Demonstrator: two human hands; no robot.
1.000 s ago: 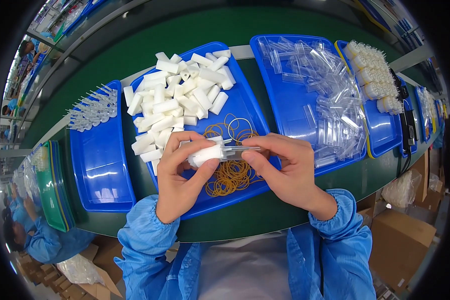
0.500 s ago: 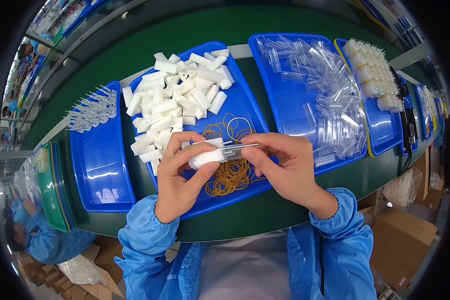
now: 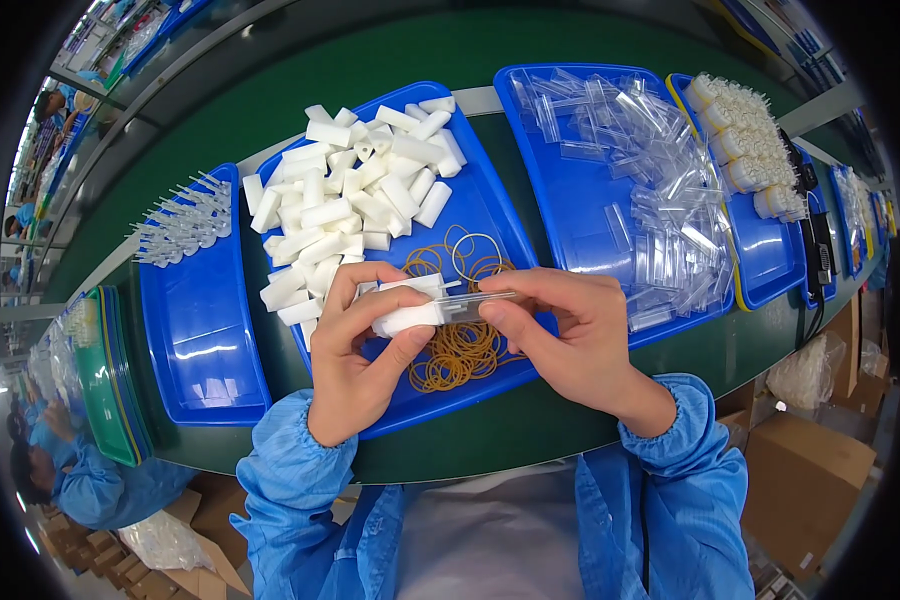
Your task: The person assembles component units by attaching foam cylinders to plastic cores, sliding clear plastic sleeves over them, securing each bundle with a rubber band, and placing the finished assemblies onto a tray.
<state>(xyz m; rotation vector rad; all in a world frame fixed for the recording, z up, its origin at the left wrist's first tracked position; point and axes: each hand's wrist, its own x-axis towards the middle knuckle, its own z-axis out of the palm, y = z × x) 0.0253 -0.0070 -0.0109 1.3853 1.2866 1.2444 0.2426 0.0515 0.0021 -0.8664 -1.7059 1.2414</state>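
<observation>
My left hand (image 3: 358,365) is closed around white foam pieces (image 3: 408,318), which lie side by side between thumb and fingers. Thin white stems jut from their right end. My right hand (image 3: 582,330) pinches the far end of a clear plastic sleeve (image 3: 470,303) between thumb and fingertips. The sleeve's other end meets the foam; how far it overlaps is hard to make out. Both hands are above a blue tray (image 3: 495,215) with a heap of white foam tubes (image 3: 355,185) and a tangle of tan rubber bands (image 3: 460,360).
To the left, a blue tray (image 3: 205,340) holds clear stemmed parts (image 3: 185,225) beside stacked green trays (image 3: 110,385). On the right, another tray (image 3: 570,210) carries clear plastic sleeves (image 3: 660,200), with white coiled parts (image 3: 740,135) beyond. Cardboard boxes (image 3: 805,480) stand below the green table (image 3: 410,465).
Both hands have moved very slightly left with the foam pieces and the clear sleeve. Their grips look the same.
</observation>
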